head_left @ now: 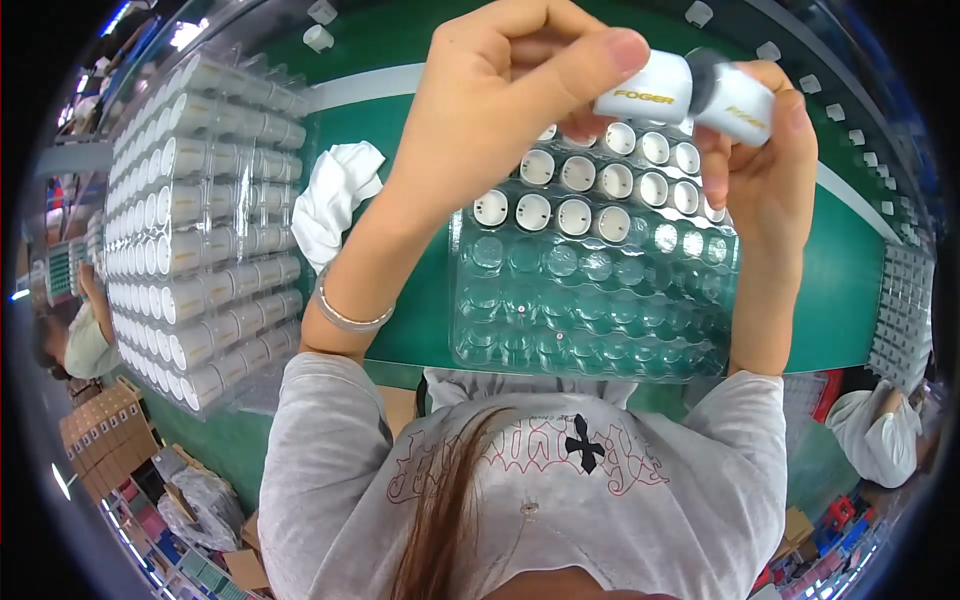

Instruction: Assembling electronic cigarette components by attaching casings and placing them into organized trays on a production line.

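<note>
- A green work surface [420,310] with a pale stripe runs under both hands; other seated workers show at the far left and right edges.
- A clear moulded plastic tray [590,300] lies below the hands, its upper rows filled with white round-topped pieces, its lower pockets bare.
- A stacked tray of white cylinders [200,230] sits to the left, beside a crumpled white cloth [335,200].
- The left hand [500,110] pinches a smooth white capsule-shaped device [690,95]; the right hand [765,160] grips its other end, above the tray.
</note>
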`<state>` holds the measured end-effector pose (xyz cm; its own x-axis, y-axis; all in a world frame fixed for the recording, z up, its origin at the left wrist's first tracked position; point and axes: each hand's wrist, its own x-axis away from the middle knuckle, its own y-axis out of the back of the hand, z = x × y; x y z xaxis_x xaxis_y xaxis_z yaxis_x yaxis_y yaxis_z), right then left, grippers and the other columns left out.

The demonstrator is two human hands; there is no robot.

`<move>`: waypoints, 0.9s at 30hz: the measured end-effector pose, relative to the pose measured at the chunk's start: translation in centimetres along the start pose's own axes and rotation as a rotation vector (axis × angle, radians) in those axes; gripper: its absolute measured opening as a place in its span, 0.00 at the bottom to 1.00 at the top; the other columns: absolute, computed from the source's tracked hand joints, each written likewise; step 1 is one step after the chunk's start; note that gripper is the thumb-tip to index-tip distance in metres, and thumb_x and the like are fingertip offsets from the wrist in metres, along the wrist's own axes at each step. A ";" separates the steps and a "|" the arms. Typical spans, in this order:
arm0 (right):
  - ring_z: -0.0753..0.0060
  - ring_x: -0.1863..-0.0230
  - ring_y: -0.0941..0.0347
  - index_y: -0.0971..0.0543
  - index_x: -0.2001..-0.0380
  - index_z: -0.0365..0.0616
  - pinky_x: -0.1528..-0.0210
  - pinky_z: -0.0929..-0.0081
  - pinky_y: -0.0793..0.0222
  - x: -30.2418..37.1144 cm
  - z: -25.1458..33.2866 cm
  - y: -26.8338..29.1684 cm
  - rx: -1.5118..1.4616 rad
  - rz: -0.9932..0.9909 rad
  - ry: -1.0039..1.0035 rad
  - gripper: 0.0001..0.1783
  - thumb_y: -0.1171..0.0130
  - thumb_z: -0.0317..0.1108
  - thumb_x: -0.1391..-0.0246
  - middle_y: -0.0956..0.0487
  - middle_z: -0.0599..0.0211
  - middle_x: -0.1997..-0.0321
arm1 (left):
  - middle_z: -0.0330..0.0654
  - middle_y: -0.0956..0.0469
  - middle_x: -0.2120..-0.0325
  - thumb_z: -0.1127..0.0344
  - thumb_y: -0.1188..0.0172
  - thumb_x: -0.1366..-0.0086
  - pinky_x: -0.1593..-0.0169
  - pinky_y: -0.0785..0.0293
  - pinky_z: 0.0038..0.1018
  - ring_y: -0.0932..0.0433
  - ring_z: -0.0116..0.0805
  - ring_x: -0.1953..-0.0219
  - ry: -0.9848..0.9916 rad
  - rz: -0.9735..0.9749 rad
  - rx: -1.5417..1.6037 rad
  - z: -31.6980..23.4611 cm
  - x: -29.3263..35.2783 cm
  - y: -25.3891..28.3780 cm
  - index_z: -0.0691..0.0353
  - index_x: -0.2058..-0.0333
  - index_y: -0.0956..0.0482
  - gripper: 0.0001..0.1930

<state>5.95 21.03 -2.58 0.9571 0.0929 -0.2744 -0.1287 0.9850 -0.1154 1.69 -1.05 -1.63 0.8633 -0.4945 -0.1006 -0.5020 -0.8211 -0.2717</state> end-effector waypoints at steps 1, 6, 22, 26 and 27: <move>0.80 0.88 0.34 0.31 0.57 0.35 0.88 0.87 0.39 -0.2 0.0 -0.4 -0.088 -0.005 0.065 0.25 0.59 0.50 0.36 0.24 0.53 0.71 | 0.40 0.23 0.70 0.68 0.38 0.38 0.67 0.28 0.17 0.24 0.24 0.71 -0.077 -0.065 -0.095 0.1 0.1 -0.1 0.67 0.59 0.25 0.12; 0.79 0.85 0.35 0.37 0.49 0.35 0.84 0.83 0.41 -0.1 -2.0 -0.4 0.033 0.020 0.337 0.20 0.49 0.32 0.42 0.25 0.46 0.59 | 0.44 0.26 0.63 0.76 0.35 0.50 0.61 0.29 0.22 0.26 0.27 0.61 -0.354 0.075 -0.794 -1.9 -0.1 -0.2 0.68 0.48 0.27 0.28; 0.83 0.68 0.27 0.37 0.48 0.46 0.80 0.92 0.35 -0.3 -2.2 -0.9 0.342 -0.048 0.511 0.27 0.39 0.19 0.50 0.27 0.41 0.46 | 0.50 0.26 0.55 0.77 0.28 0.53 0.46 0.30 0.28 0.25 0.34 0.51 -0.626 0.045 -0.777 -1.5 0.9 -0.8 0.71 0.44 0.39 0.38; 0.84 0.70 0.28 0.37 0.48 0.46 0.80 0.92 0.35 -0.2 -2.2 -1.3 0.327 -0.047 0.497 0.27 0.38 0.20 0.49 0.27 0.41 0.47 | 0.50 0.26 0.55 0.78 0.29 0.52 0.45 0.29 0.28 0.26 0.34 0.50 -0.546 0.008 -0.687 -0.9 0.0 -0.7 0.71 0.44 0.39 0.37; 0.84 0.70 0.28 0.37 0.48 0.46 0.80 0.92 0.35 -0.3 -2.2 -1.5 0.324 -0.043 0.498 0.27 0.38 0.20 0.49 0.27 0.41 0.47 | 0.50 0.26 0.55 0.78 0.29 0.52 0.46 0.29 0.28 0.26 0.34 0.50 -0.841 0.114 -0.523 0.8 -1.9 0.2 0.71 0.44 0.39 0.37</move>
<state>5.33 19.20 -4.40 0.7128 0.0496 -0.6996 0.0684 0.9878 0.1397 -0.02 -0.02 -2.22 0.4629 -0.3816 -0.8001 -0.3688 -0.9037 0.2176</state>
